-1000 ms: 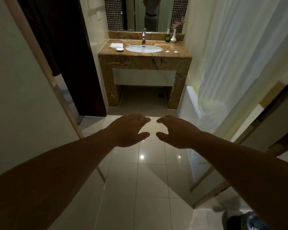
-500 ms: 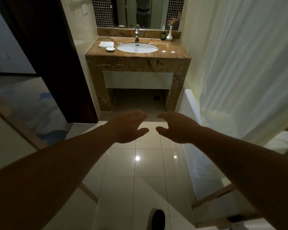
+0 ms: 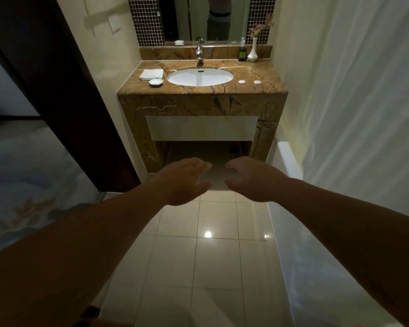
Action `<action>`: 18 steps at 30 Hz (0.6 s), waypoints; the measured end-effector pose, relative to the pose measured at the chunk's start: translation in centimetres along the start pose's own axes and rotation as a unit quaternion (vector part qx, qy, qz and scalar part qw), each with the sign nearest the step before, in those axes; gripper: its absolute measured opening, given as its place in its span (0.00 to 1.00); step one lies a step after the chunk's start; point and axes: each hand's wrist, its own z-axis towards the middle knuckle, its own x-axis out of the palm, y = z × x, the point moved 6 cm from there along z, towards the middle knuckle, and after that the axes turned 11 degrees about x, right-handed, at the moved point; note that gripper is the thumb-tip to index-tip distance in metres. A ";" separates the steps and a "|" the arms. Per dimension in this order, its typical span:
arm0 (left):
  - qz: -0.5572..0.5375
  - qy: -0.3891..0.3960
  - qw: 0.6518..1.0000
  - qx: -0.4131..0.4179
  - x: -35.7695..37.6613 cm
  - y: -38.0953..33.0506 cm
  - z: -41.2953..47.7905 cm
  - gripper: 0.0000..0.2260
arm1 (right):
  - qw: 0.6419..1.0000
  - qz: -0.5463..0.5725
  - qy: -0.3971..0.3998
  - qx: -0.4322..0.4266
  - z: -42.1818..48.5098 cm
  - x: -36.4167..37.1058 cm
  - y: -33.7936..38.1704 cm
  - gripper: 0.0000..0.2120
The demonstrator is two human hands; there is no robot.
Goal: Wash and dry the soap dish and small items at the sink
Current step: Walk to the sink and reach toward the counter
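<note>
A white oval sink (image 3: 200, 77) is set in a brown marble counter (image 3: 198, 89) ahead of me, with a chrome tap (image 3: 200, 53) behind it. A small white soap dish (image 3: 155, 82) lies left of the basin, in front of a folded white towel (image 3: 151, 74). Two small white round items (image 3: 242, 82) (image 3: 257, 82) rest on the counter right of the basin. My left hand (image 3: 183, 181) and my right hand (image 3: 250, 179) are held out side by side over the floor, well short of the counter, fingers spread and holding nothing.
A green bottle (image 3: 242, 54) and a white vase (image 3: 252, 51) with flowers stand at the counter's back right. A mirror (image 3: 206, 17) hangs above. A white shower curtain (image 3: 354, 102) and tub edge (image 3: 287, 159) line the right. A dark door frame (image 3: 64, 90) stands left. The floor is glossy tile (image 3: 198, 256).
The view has moved forward into the bathroom, so the counter and sink look larger and nearer. Both hands stay out in front, empty and spread.
</note>
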 end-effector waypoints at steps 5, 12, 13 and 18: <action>-0.006 0.024 1.000 0.007 1.1 4.9 5.9 0.30 | 1.000 0.009 0.012 -0.001 8.4 0.0 -1.5 0.23; -0.020 -0.006 1.000 -0.003 -0.3 15.2 14.6 0.28 | 0.999 -0.037 0.020 0.009 21.0 -1.4 -2.0 0.28; -0.016 -0.007 1.000 -0.001 -0.8 16.5 15.9 0.28 | 0.999 -0.045 0.020 0.005 22.7 -1.8 -2.0 0.28; -0.014 -0.009 1.000 0.010 -2.5 21.3 22.4 0.26 | 0.999 -0.044 0.011 0.013 30.4 -3.6 -3.3 0.26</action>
